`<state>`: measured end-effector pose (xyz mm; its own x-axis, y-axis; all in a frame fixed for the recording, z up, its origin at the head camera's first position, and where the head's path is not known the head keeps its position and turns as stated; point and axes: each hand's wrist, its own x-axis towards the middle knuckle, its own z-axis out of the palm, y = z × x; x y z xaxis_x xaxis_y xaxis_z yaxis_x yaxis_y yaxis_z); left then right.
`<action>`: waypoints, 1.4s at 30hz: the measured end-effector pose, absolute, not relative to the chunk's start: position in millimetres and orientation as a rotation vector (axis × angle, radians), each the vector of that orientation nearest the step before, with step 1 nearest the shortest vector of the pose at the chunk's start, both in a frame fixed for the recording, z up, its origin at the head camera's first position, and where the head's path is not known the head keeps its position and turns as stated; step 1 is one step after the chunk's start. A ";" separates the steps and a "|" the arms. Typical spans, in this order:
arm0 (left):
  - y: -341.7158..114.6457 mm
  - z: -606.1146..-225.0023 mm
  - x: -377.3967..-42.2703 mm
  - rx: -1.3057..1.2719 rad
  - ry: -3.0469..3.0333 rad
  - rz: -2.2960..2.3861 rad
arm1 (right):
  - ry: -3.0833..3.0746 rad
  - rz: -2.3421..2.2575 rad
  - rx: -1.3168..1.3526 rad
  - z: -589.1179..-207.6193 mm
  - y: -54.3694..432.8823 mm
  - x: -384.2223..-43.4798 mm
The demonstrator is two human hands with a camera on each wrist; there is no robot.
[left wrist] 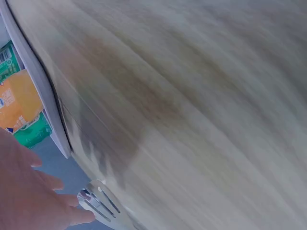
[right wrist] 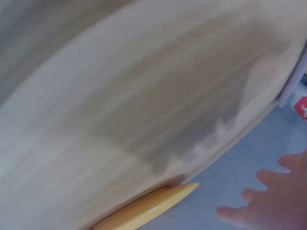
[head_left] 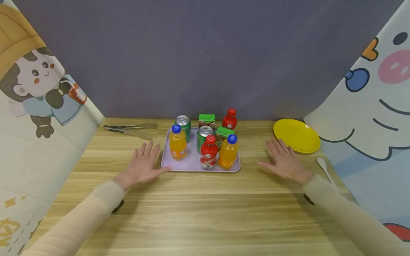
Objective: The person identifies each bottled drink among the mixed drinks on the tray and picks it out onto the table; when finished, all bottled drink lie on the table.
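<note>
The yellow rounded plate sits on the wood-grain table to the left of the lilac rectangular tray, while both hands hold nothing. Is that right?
The side is wrong: the head view shows the yellow rounded plate on the wood-grain table to the right of the lilac rectangular tray, not the left. The left hand and right hand do hold nothing.

A plain grey-blue back wall (head_left: 205, 53) rises behind a wood-grained table (head_left: 205, 220); at the left, a pale side panel (head_left: 19, 156) bears a cartoon figure (head_left: 41, 74) in a tan hat (head_left: 16, 35); at the right, a white and pale-blue panel (head_left: 368, 177) shows a pink-snouted cartoon animal (head_left: 395, 66); the light seems soft, though the wrist views are blurred.
</note>
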<state>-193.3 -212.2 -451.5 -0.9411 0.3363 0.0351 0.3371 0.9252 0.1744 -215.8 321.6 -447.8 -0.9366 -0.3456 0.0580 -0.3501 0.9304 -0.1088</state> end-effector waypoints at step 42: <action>-190.2 -441.6 -203.9 -0.094 -3.022 -1.115 | -2.704 1.151 0.784 -408.2 220.8 -210.7</action>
<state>-203.9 -190.2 -441.6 -0.9951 0.0822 -0.0554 0.0265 0.7593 0.6502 -210.7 220.8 -408.2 -0.8625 -0.4192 0.2836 -0.4950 0.5819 -0.6452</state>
